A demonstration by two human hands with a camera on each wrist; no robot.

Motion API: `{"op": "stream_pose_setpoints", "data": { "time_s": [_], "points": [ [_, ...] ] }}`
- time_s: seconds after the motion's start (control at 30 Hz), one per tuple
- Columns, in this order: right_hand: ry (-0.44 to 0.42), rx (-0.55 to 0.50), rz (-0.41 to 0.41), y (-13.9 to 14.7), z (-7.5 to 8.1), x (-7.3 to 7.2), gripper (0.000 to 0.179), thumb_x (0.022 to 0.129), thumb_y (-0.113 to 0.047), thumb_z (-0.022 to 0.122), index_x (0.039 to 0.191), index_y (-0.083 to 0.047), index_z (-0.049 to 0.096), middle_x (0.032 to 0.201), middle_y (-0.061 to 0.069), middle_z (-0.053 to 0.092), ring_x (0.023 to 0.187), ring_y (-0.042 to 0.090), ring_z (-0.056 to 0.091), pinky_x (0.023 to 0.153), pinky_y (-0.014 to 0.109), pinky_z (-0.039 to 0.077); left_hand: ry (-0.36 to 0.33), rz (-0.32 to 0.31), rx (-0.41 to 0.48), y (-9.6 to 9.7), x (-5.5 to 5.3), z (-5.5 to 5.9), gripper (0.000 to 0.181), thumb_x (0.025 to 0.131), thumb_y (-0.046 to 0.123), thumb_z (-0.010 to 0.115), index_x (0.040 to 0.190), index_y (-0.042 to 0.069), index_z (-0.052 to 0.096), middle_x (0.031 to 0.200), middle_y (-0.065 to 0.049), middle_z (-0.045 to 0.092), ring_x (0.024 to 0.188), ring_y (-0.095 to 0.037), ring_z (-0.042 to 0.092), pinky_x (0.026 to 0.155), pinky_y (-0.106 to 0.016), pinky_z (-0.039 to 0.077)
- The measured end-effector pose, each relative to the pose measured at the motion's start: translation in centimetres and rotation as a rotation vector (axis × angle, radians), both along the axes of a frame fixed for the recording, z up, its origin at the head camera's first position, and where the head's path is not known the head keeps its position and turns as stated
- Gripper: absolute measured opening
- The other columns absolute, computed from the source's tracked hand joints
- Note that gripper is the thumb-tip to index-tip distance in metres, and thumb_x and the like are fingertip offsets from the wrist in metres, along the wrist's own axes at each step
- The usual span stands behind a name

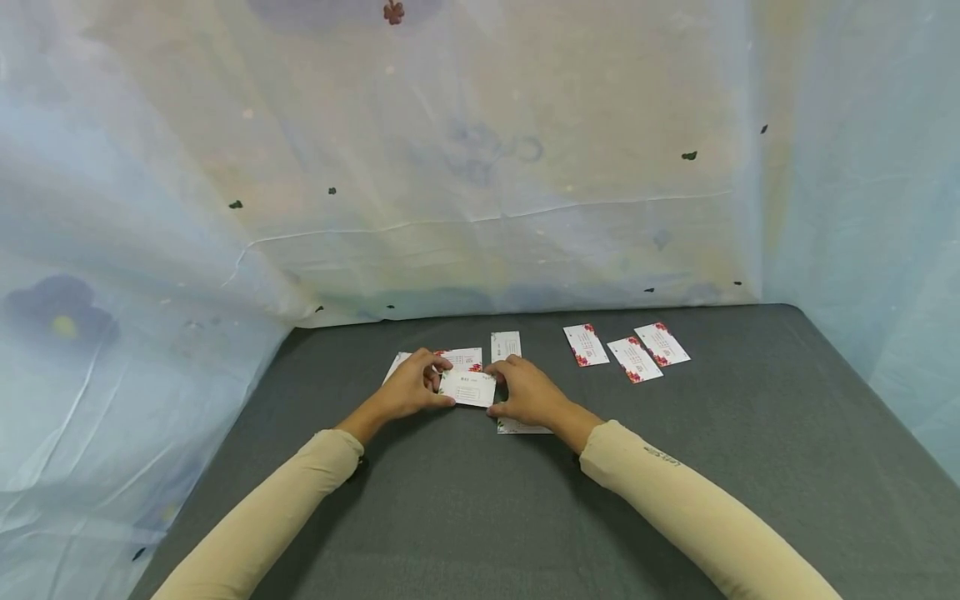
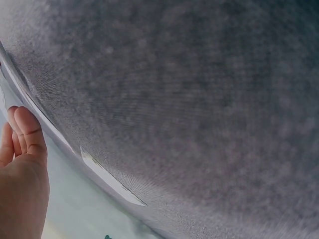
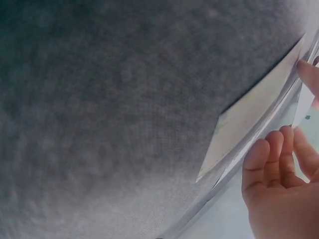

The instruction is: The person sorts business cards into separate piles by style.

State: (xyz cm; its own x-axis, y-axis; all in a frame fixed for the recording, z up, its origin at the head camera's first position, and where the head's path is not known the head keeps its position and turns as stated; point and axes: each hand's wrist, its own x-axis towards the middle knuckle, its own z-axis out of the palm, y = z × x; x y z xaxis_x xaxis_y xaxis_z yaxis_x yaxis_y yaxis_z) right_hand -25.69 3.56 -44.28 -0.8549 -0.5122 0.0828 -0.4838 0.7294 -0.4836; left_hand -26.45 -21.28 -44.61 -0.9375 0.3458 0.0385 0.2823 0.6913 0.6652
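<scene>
A white printed card (image 1: 467, 388) with a small leafy corner pattern is held between both hands, tilted up above the grey table. My left hand (image 1: 412, 385) pinches its left edge between thumb and fingers. On the opposite edge, my right hand (image 1: 529, 392) pinches it the same way. Behind the left hand lies a card with red flowers (image 1: 461, 359), and another white card (image 1: 395, 365) is partly hidden by that hand. One white card (image 1: 506, 343) lies just beyond the right fingers; a further card (image 1: 521, 427) shows below the right hand, partly covered by it.
Three cards with red flowers lie to the right: one card (image 1: 587, 345) apart, the other two (image 1: 634, 359) close together. The grey cloth-covered table (image 1: 480, 517) ends at a hanging patterned curtain (image 1: 495, 167) at the back and sides.
</scene>
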Motion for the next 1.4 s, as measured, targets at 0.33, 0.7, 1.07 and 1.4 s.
{"op": "stream_pose_setpoints", "data": {
  "time_s": [0.33, 0.7, 1.07, 1.4],
  "points": [
    [-0.006, 0.004, -0.004, 0.0, 0.0, 0.1, 0.061, 0.08, -0.035, 0.084, 0.133, -0.017, 0.06, 0.113, 0.003, 0.061, 0.102, 0.018, 0.059, 0.089, 0.039, 0.05, -0.011, -0.016, -0.024, 0.0, 0.0, -0.2, 0.059, 0.075, 0.015, 0.088, 0.127, 0.007, 0.062, 0.101, -0.009, 0.044, 0.078, -0.016, 0.047, 0.068, -0.027, 0.042],
    [-0.008, 0.002, 0.001, 0.0, 0.2, 0.4, 0.063, 0.082, -0.037, 0.082, 0.136, -0.015, 0.059, 0.117, 0.005, 0.061, 0.107, 0.02, 0.059, 0.093, 0.041, 0.049, -0.014, -0.003, -0.03, 0.0, -0.1, -0.1, 0.058, 0.075, 0.016, 0.088, 0.127, 0.009, 0.064, 0.1, -0.008, 0.046, 0.077, -0.016, 0.047, 0.069, -0.028, 0.042],
    [0.012, 0.036, 0.019, 0.7, 0.5, 1.0, 0.061, 0.086, -0.039, 0.078, 0.138, -0.016, 0.058, 0.119, 0.005, 0.06, 0.107, 0.02, 0.057, 0.091, 0.04, 0.049, -0.019, -0.003, -0.009, 0.6, 0.5, 0.2, 0.059, 0.075, 0.015, 0.088, 0.128, 0.008, 0.064, 0.099, -0.008, 0.045, 0.075, -0.015, 0.048, 0.067, -0.027, 0.042],
    [0.053, 0.059, 0.041, 2.2, 1.0, 1.4, 0.061, 0.087, -0.037, 0.077, 0.138, -0.011, 0.057, 0.119, 0.005, 0.059, 0.106, 0.02, 0.056, 0.09, 0.04, 0.049, -0.02, -0.042, 0.026, 1.7, 1.1, 0.8, 0.06, 0.075, 0.012, 0.087, 0.13, 0.007, 0.063, 0.106, -0.011, 0.047, 0.073, -0.014, 0.049, 0.066, -0.025, 0.045]
  ]
}}
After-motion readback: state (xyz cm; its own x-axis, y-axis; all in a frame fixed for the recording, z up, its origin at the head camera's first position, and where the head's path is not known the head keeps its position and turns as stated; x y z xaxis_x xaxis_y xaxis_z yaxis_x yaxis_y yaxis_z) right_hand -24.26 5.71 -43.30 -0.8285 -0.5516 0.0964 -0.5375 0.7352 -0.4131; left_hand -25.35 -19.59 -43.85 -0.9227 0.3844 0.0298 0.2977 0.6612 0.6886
